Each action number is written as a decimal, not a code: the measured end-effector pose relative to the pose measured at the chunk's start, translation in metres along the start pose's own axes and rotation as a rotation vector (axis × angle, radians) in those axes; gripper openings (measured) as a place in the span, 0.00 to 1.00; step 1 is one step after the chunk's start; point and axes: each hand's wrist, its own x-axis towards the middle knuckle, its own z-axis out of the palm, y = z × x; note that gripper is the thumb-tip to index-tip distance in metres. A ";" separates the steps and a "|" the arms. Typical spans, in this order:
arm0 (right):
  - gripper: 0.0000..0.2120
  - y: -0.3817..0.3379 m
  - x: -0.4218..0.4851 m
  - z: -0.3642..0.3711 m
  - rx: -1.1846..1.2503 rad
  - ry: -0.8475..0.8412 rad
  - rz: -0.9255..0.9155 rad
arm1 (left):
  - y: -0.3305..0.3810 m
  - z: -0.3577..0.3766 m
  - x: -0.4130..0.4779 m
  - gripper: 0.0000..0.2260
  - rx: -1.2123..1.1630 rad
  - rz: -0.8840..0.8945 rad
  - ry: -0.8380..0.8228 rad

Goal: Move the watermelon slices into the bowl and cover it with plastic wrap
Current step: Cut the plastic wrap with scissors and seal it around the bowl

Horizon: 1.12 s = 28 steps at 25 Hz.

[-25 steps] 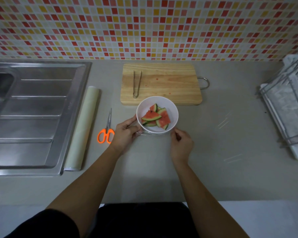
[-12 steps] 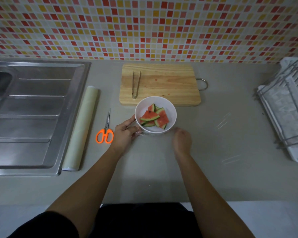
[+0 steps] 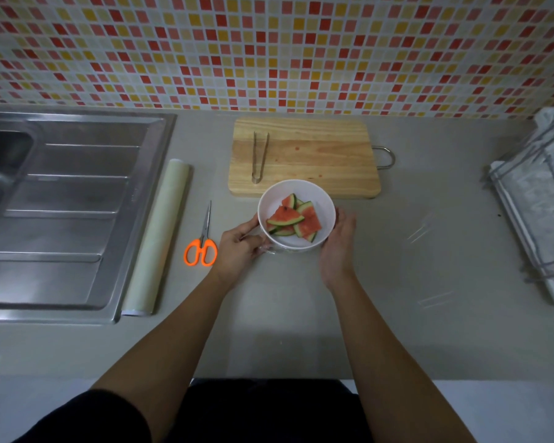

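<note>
Now left hand pinches plastic wrap beside the bowl; right hand presses it, fingers straight. Uneven tugging might tear wrap or spill watermelon slices.

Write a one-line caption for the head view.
Left hand and right hand flank the bowl of watermelon slices; tongs on the board, scissors and wrap roll at left.
</note>
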 end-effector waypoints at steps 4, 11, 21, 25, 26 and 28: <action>0.28 0.005 0.005 0.000 0.012 -0.040 0.010 | -0.002 0.002 -0.003 0.24 0.022 0.013 0.031; 0.22 0.007 0.002 -0.023 -0.292 -0.257 -0.028 | 0.009 0.004 -0.012 0.21 0.295 0.146 0.054; 0.44 0.003 0.024 -0.043 -0.551 -0.527 -0.233 | 0.024 -0.015 -0.006 0.31 0.530 0.146 -0.177; 0.46 -0.009 0.035 -0.050 -0.750 -0.613 -0.256 | 0.019 -0.018 -0.007 0.29 0.604 0.208 -0.189; 0.46 -0.013 0.039 -0.051 -0.831 -0.618 -0.268 | 0.018 -0.018 -0.009 0.32 0.635 0.226 -0.153; 0.45 -0.020 0.044 -0.051 -1.019 -0.608 -0.317 | 0.017 -0.021 -0.009 0.47 0.706 0.247 -0.115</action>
